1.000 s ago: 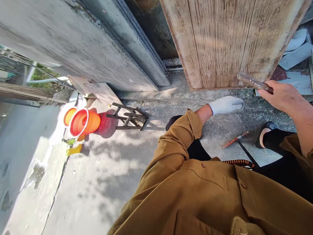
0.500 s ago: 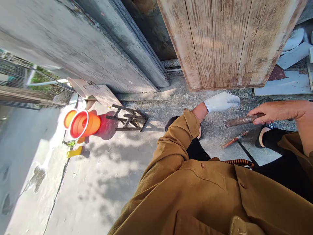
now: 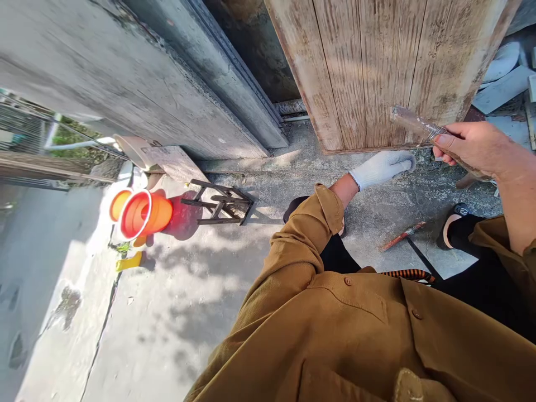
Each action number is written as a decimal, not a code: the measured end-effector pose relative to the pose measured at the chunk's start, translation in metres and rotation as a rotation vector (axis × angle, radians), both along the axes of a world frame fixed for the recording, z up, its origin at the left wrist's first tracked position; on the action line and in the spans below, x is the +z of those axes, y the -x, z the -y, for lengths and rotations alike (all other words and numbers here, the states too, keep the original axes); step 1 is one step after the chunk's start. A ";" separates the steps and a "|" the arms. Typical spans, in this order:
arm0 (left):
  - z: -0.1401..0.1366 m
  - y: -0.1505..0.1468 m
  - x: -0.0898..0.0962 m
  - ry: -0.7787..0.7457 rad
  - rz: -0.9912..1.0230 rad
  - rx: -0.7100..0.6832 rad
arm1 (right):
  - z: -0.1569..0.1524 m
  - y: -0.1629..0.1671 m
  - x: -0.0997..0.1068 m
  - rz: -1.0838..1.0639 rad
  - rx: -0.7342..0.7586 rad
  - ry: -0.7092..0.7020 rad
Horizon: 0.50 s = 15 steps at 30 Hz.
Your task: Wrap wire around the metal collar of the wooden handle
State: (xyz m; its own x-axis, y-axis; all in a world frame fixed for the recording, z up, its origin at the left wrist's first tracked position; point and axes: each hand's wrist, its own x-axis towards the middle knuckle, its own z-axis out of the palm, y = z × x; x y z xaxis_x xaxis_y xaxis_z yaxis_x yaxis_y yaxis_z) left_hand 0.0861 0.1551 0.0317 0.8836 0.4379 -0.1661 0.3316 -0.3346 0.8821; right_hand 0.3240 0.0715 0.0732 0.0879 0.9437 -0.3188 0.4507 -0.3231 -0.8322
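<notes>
My bare right hand (image 3: pixel 473 146) is closed around a brown wooden stick (image 3: pixel 412 121), raised so that its far end overlaps the wooden panel in view. Thin strands, wire or cord, are wound around the stick (image 3: pixel 435 133) just by my thumb. On my left hand (image 3: pixel 383 169) is a white knit glove; its fingers are pinched together low over the concrete. A faint thin strand runs between the glove and the stick. On the ground between my feet lies a reddish stick (image 3: pixel 400 238) with similar winding at one end, and a dark narrow strip (image 3: pixel 424 258) touches it.
A weathered wooden panel (image 3: pixel 377 72) stands ahead, with pale slabs (image 3: pixel 505 89) piled at its right. Leftward are a small dark wooden stool frame (image 3: pixel 224 204), orange buckets (image 3: pixel 148 215) and a yellow object (image 3: pixel 128 261). A grey wall (image 3: pixel 138 72) runs along the left.
My right hand has risen with the stick, which has swung up from nearly level and now tilts across the panel's lower edge. My gloved left hand has barely shifted.
</notes>
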 end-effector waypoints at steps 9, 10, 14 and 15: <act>0.009 -0.002 0.011 -0.326 -0.179 -0.137 | -0.016 -0.021 -0.025 0.805 0.099 0.144; 0.008 -0.001 0.011 -0.358 -0.188 -0.138 | -0.015 -0.024 -0.028 0.820 0.162 0.176; 0.000 0.001 0.009 -0.427 -0.187 -0.114 | -0.003 -0.025 -0.028 0.581 0.484 0.428; -0.002 0.001 0.007 -0.418 -0.172 -0.124 | 0.002 -0.023 -0.026 0.467 0.589 0.475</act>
State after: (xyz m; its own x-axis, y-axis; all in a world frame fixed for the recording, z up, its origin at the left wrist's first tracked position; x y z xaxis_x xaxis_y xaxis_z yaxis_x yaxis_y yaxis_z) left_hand 0.0849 0.1575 0.0392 0.9085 0.3912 -0.1471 0.3965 -0.6958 0.5988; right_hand 0.3470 0.0698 0.0467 -0.1508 0.6540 -0.7413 0.9125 -0.1964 -0.3589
